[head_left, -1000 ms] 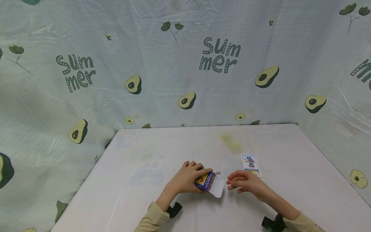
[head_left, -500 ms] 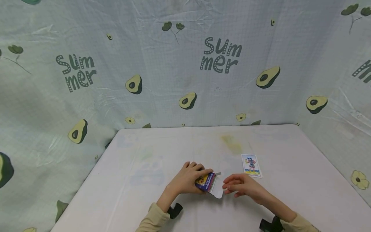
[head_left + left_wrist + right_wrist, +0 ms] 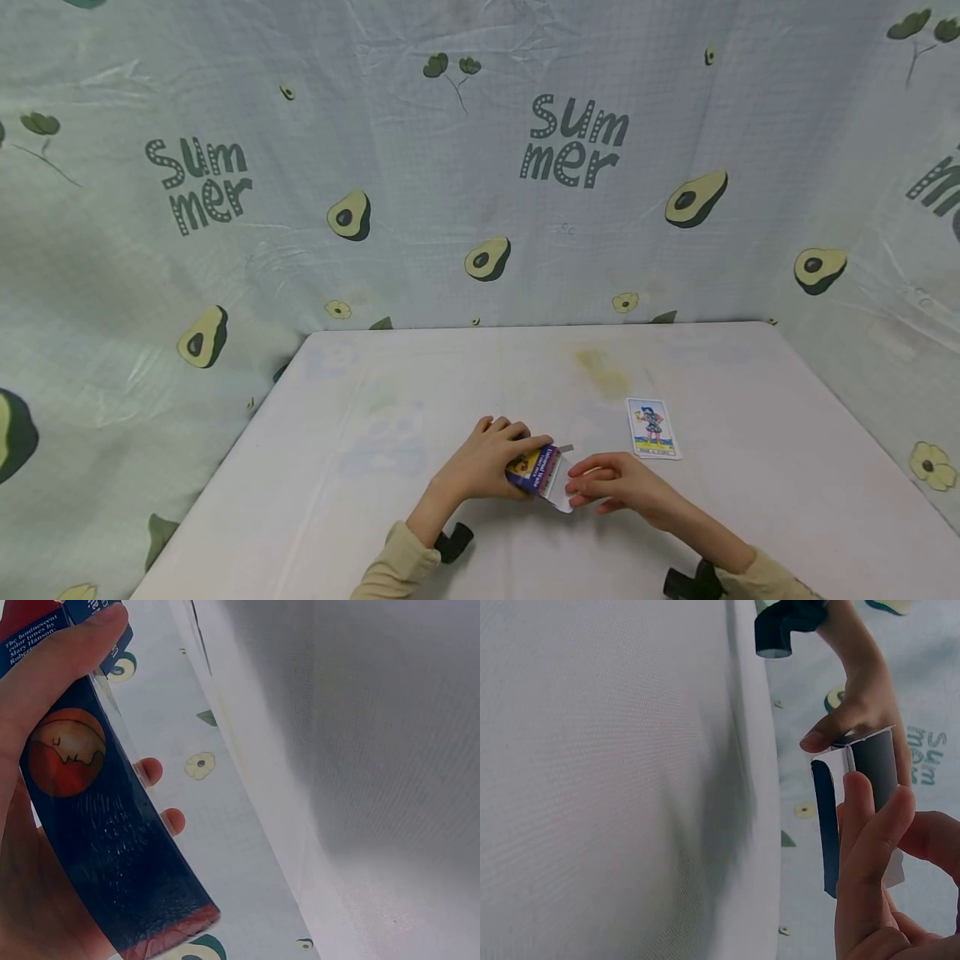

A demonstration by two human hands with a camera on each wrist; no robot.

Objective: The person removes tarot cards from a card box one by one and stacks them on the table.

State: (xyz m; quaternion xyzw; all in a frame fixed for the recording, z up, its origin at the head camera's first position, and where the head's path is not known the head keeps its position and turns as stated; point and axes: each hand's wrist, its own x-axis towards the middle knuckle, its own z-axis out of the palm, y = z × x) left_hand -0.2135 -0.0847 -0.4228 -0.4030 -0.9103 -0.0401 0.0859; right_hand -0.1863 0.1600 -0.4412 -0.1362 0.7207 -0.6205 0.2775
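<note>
My left hand (image 3: 483, 462) grips a dark blue card box (image 3: 531, 469), its thumb and fingers on opposite sides. In the left wrist view the box (image 3: 120, 814) shows a round orange face picture and a reddish end. A white flap (image 3: 555, 490) stands out from the box's open end, towards the right. My right hand (image 3: 626, 487) is at that flap, fingers slightly bent, overlapping it in the head view. From the right wrist, fingertips (image 3: 859, 799) appear in front of the box's open end; contact cannot be made out.
A picture card (image 3: 653, 427) with a costumed figure lies face up on the white-covered table (image 3: 420, 375), beyond my right hand. Behind the table hangs a sheet (image 3: 420, 150) printed with avocados and lettering. Black camera mounts (image 3: 454, 543) sit on both wrists.
My right hand has moved left, from beside the flap to in front of it, uncovering the lower part of the picture card. The left hand and box have stayed nearly still.
</note>
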